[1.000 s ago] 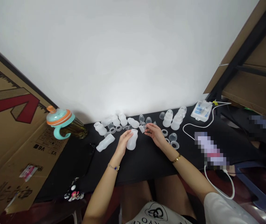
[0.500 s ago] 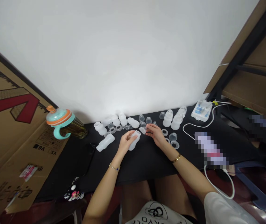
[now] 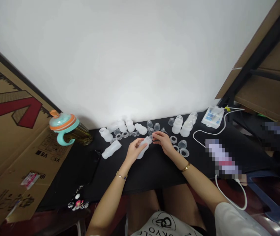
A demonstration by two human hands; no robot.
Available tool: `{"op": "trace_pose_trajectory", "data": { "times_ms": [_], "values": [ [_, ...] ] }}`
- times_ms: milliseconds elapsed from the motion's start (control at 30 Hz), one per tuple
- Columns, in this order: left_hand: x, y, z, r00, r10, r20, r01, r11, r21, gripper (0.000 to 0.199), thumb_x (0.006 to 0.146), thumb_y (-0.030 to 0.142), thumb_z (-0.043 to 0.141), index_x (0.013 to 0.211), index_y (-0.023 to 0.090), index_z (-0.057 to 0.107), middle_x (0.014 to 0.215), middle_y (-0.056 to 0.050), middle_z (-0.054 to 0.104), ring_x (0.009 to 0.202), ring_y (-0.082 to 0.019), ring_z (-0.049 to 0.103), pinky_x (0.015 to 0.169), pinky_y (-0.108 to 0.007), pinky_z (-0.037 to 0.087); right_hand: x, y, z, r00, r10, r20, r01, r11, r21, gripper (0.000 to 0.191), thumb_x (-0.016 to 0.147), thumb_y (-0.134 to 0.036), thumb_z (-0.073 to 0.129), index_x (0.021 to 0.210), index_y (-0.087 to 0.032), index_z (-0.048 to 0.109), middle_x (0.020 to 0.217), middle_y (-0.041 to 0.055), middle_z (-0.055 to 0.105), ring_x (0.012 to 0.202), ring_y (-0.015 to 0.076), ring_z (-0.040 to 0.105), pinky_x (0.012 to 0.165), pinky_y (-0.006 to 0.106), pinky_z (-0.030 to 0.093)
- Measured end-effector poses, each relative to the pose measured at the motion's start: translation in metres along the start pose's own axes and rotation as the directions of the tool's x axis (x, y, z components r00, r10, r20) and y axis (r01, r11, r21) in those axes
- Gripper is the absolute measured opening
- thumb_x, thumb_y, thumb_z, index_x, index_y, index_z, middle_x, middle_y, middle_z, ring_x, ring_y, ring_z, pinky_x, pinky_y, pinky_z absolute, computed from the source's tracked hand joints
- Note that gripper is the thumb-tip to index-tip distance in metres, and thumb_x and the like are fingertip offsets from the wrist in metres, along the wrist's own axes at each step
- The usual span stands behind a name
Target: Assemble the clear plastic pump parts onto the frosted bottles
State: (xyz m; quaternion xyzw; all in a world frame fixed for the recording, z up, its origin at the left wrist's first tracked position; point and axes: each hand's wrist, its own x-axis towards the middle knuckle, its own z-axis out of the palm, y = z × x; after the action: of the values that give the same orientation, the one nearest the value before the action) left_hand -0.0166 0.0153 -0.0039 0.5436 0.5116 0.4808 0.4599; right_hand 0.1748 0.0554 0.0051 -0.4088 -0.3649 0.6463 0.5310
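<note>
My left hand (image 3: 133, 150) is wrapped round a milky white baby bottle (image 3: 143, 151), which leans with its neck up and to the right. At the bottle's mouth sits a clear nipple piece (image 3: 150, 139). The fingers of my right hand (image 3: 163, 141) pinch the edge of this piece; their tips are partly hidden. Left of my left hand, another white bottle (image 3: 111, 149) lies on its side. Behind my hands are several bottles, clear rings (image 3: 125, 134) and clear dome caps (image 3: 157, 126). More rings (image 3: 184, 152) and a cap (image 3: 182, 144) lie right of my right hand.
Capped bottles (image 3: 177, 124) stand at the back right, beside a white-and-blue case (image 3: 212, 117). A white cable (image 3: 225, 121) runs near a blurred-out object (image 3: 221, 157). At left are a teal-and-orange lidded jug (image 3: 65, 124) and a cardboard box (image 3: 12, 137). The wall (image 3: 140, 65) closes off the back.
The clear nipple piece has moved left and down from beside the bottle onto its mouth. The bottle in my left hand has tilted a little more to the right.
</note>
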Motion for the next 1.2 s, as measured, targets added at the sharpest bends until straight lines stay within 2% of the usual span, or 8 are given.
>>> {"op": "trace_pose_trajectory", "data": {
  "times_ms": [700,1200],
  "values": [
    [0.0014,-0.0055,0.0004,1.0,0.025,0.006,-0.025,0.999,0.04,0.045,0.074,0.045,0.083,0.108,0.017,0.073,0.108,-0.011,0.077,0.101,-0.026,0.072,0.09,-0.035,0.054,0.002,0.0034,-0.0012,0.998,-0.066,0.007,0.067,0.992,-0.109,0.034,0.064,-0.046,0.089,0.08,-0.019,0.075,0.075,0.0012,0.068,0.066,0.0133,0.06,0.055,0.023,0.049],
    [0.002,-0.0056,0.0004,1.0,0.018,-0.009,-0.017,0.998,0.054,0.046,0.072,0.045,0.084,0.107,0.017,0.073,0.106,-0.011,0.078,0.097,-0.026,0.072,0.087,-0.035,0.054,-0.0012,-0.0005,0.0019,0.999,-0.049,0.007,0.05,0.991,-0.128,0.038,0.063,-0.049,0.089,0.079,-0.019,0.073,0.075,0.0011,0.068,0.067,0.0144,0.063,0.057,0.025,0.054]
  ]
}}
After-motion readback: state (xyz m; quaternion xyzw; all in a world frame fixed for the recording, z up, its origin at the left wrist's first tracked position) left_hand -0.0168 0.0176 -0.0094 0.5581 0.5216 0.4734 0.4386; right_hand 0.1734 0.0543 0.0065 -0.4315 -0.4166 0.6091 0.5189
